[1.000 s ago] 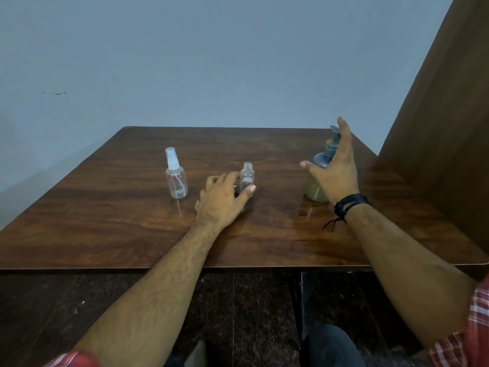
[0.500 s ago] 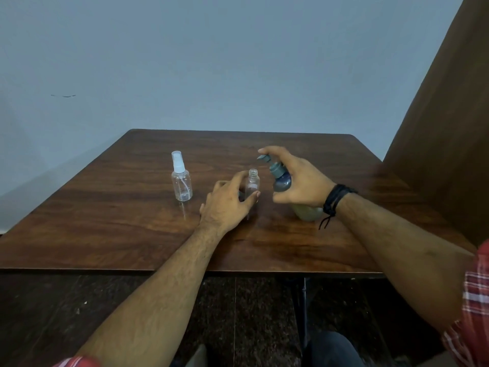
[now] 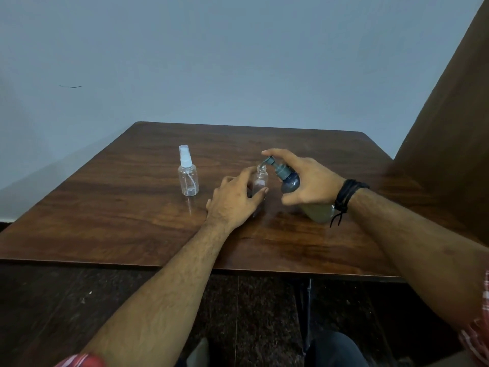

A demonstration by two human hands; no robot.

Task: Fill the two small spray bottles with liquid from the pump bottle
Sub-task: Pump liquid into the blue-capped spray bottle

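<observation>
Here, seen from a head-worn camera, a person's two bare forearms reach over a dark wooden table [image 3: 132, 207] set against a pale blue-grey wall.

The left hand [image 3: 232, 202] grips a small, clear, uncapped bottle [image 3: 260, 181] standing near the middle of the table, its fingers [image 3: 258, 193] and thumb curled round the lower body to steady it. Its threaded neck is open at the top.

The right hand [image 3: 308, 181], with a black cord band at the wrist, holds the pump bottle [image 3: 291, 181] lifted and tilted toward the small bottle. The fingers are curled round its grey-blue upper part, and the index finger lies along the top of the pump head. The nozzle sits right at the open neck; whether it touches the rim cannot be told. Murky greenish liquid shows in the bottle's base below the hand.

To the left, apart from both hands, the second spray bottle [image 3: 188, 176] stands upright with its white sprayer top on. It looks clear and empty.

The task seems barely begun. No liquid is plainly visible in the open bottle, so pumping is probably about to start. Left to do, by this judgement: fill this one, recap it, then open and fill the second.
</observation>
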